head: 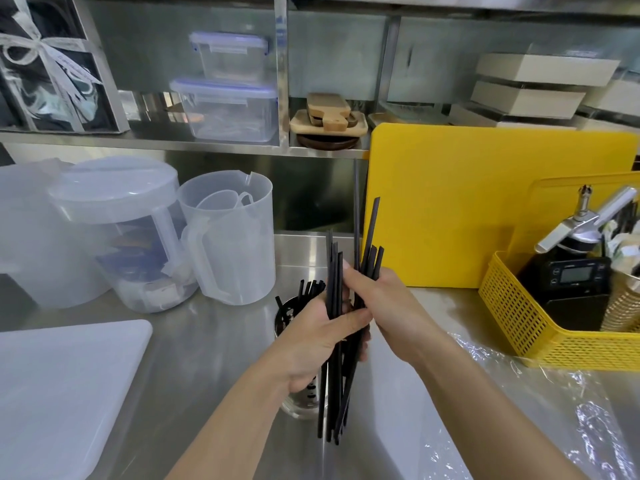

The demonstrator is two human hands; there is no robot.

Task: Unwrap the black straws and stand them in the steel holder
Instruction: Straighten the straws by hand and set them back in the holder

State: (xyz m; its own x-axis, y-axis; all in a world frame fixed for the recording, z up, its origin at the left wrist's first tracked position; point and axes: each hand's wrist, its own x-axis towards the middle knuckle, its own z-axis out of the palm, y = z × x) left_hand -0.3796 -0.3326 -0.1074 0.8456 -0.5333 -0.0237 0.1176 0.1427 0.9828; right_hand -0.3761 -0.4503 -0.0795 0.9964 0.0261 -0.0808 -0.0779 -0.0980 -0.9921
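Observation:
A bundle of black straws (334, 386) stands nearly upright in the middle of the view, held by both hands above the steel counter. My left hand (311, 344) grips the bundle from the left at mid-height. My right hand (377, 299) closes on the same straws just above, from the right. Behind my left hand the steel holder (300, 401) stands on the counter, mostly hidden. Several black straws (306, 289) stick out of its top. Crumpled clear plastic wrap (568, 403) lies on the counter at the right.
Clear plastic jugs (228, 237) and a lidded container (117, 233) stand at the left. A white board (59, 393) lies front left. A yellow cutting board (485, 209) leans at the back right, with a yellow basket (512, 320) of tools beside it.

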